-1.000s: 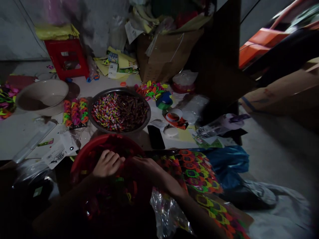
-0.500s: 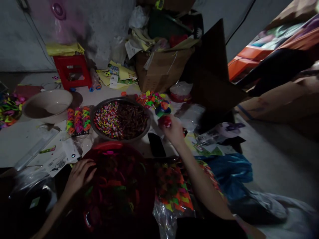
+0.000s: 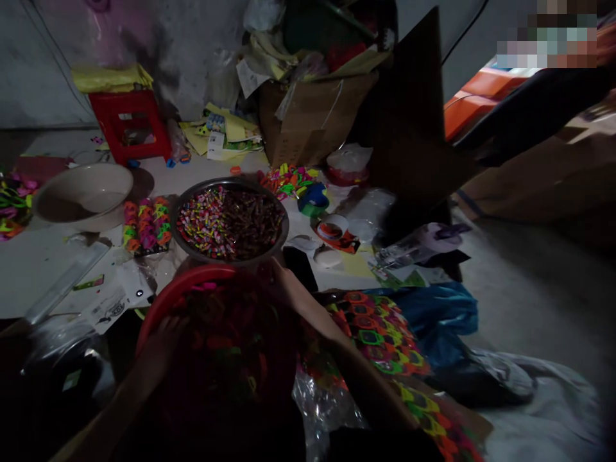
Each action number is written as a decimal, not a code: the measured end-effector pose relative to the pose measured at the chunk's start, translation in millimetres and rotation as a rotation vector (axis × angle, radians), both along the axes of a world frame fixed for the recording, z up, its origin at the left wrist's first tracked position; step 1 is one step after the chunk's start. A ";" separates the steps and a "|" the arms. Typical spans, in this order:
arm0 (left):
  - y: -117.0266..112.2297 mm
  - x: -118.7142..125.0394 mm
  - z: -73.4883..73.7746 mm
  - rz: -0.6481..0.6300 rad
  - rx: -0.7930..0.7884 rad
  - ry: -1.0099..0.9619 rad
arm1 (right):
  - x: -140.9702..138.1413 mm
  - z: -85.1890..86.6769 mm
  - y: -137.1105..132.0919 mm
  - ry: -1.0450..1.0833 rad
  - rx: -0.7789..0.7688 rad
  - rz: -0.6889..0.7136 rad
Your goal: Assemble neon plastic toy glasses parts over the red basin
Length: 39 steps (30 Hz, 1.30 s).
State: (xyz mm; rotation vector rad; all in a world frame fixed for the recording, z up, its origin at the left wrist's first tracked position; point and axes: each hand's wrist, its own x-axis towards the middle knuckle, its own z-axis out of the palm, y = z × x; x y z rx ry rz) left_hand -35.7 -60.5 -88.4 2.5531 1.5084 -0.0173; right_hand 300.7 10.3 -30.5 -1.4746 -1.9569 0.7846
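The white counter runs across the view, bearing a cardboard box at its back; in front of the near edge, between the forearms, sits the red basin, mouth upward and round enough that no long axis stands out; to its right lie packed toy watches, their long spread slanting from the counter's edge toward the lower right; a metal bowl filled with small wrapped pieces stands just beyond the basin. Both hands are at the basin; the left hand is inside its left wall, fingers pointing away from the person, too shadowed to tell whether it grips anything; the right hand is by the far right rim, pointing up and leftward toward the bowl, dim and blurred, its hold impossible to tell; beside it a black phone lies partly hidden, long axis running away from the person; smallest, the loose plastic toys in the basin lie at mixed angles.
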 end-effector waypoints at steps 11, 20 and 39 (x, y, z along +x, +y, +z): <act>4.6 17.6 34.0 0.307 -0.267 -0.490 | -26.3 -10.4 -33.4 0.114 -0.112 0.166; -2.7 38.8 73.1 0.227 -0.123 -0.729 | -56.8 9.7 -53.6 0.192 -0.107 0.298; -4.2 63.2 112.2 0.027 0.147 -0.398 | -70.2 45.5 -68.5 -0.066 0.557 0.273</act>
